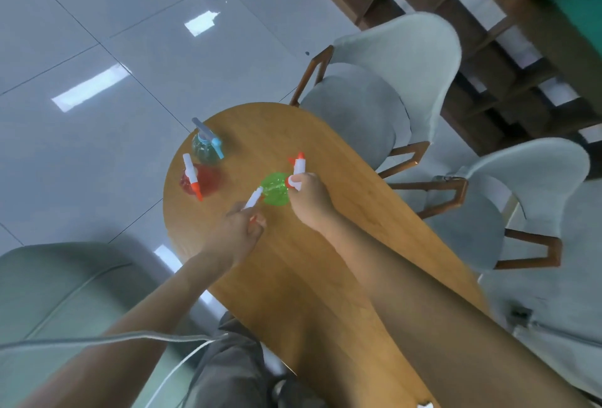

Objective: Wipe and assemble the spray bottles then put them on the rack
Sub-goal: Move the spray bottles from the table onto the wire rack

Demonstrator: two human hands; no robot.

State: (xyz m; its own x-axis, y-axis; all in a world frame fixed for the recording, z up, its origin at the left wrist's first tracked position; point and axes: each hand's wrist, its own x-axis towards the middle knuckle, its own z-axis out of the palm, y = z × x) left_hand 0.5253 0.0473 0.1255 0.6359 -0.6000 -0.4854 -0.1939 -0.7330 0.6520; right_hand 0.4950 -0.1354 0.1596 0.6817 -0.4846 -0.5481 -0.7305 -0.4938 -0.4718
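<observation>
Both hands working at the green translucent plastic spray bottle (276, 189) on the oval wooden table (325, 261).
Right hand (309, 195) grips a white-and-orange trigger sprayer head (298, 168) at the bottle; left hand (242, 228) pinches a second white sprayer head (253, 200) (blurred). Red bottle (200, 179) and blue bottle (206, 145) stand assembled near the far-left edge.

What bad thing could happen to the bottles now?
The red bottle and blue bottle stand close to the table's rounded edge, so a bump might knock them to the floor. Both hands are busy: the left hand grips a white sprayer part, the right hand another sprayer by the green bottle, which could tip.
</observation>
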